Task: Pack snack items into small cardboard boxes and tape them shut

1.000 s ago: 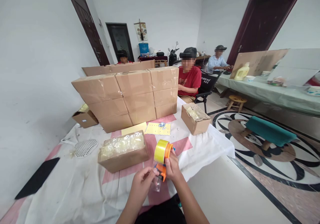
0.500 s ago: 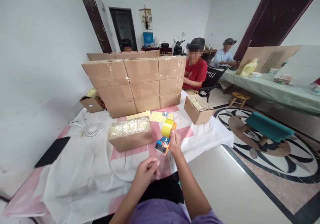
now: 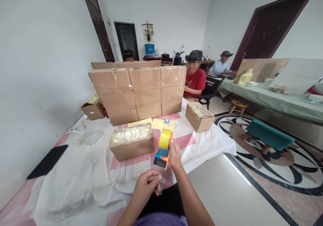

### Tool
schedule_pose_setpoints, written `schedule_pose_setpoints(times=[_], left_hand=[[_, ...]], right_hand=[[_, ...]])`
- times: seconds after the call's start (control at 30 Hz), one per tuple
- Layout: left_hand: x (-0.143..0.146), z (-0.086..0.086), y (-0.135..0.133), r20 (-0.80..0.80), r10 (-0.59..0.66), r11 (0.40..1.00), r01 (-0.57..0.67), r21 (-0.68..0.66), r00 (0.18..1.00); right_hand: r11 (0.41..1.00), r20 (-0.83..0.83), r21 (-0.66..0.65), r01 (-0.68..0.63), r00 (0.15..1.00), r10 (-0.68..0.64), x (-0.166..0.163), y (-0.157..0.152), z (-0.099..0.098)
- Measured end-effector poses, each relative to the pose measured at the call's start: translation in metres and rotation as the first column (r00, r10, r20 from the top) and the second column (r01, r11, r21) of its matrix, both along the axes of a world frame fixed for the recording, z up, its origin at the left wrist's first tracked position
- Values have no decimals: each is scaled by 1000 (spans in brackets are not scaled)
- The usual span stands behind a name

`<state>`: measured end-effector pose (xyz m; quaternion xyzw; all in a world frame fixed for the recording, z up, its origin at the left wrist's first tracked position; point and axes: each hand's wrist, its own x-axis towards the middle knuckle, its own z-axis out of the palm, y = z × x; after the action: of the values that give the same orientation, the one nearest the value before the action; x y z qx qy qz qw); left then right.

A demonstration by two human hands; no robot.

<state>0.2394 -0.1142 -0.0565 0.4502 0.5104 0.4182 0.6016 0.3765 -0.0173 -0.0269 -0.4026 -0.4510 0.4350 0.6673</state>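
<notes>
My right hand [image 3: 174, 154] grips an orange and blue tape dispenser [image 3: 163, 153] with a yellow roll of tape [image 3: 165, 139], held above the cloth-covered table [image 3: 88, 179]. My left hand [image 3: 148, 184] is closed in a pinch on the clear end of the tape [image 3: 158, 177] drawn out from the dispenser. An open cardboard box [image 3: 131, 142] filled with clear plastic packets lies just beyond and left of the dispenser.
A wall of stacked sealed cartons [image 3: 137, 91] stands at the back of the table. Another open box [image 3: 199, 116] sits at the right, yellow sheets [image 3: 163, 124] between. A black pad [image 3: 46, 157] and a mesh scoop [image 3: 93, 137] lie left. Three people sit behind; a green stool [image 3: 270, 135] stands on the floor.
My left hand has drawn the tape end back toward me, away from the dispenser. The dispenser has tilted so its roll points away. The view has shifted slightly.
</notes>
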Motion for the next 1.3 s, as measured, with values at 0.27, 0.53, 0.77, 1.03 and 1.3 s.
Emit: schedule_pose_setpoints(times=[0.27,0.53,0.77,1.03,1.3], left_hand=[[2,-7,-7,11,-36,998,36,60,999],[5,-7,-11,-68,-78,994,82,67,995],[-1,-10,-8,-80,-55,996,61,65,995],[4,-15,-8,-139,-47,998,53,39,989],[7,-20,-7,-263,29,984,18,177,964]], right_hand=[[967,-299,-68,-245,930,215,-10,-12,14],[916,12,-24,-401,916,401,11,-13,17],[907,-103,-41,-420,904,414,19,-10,7],[961,-303,-25,-276,918,256,4,-19,6],[956,-392,-33,-291,884,255,1,-36,19]])
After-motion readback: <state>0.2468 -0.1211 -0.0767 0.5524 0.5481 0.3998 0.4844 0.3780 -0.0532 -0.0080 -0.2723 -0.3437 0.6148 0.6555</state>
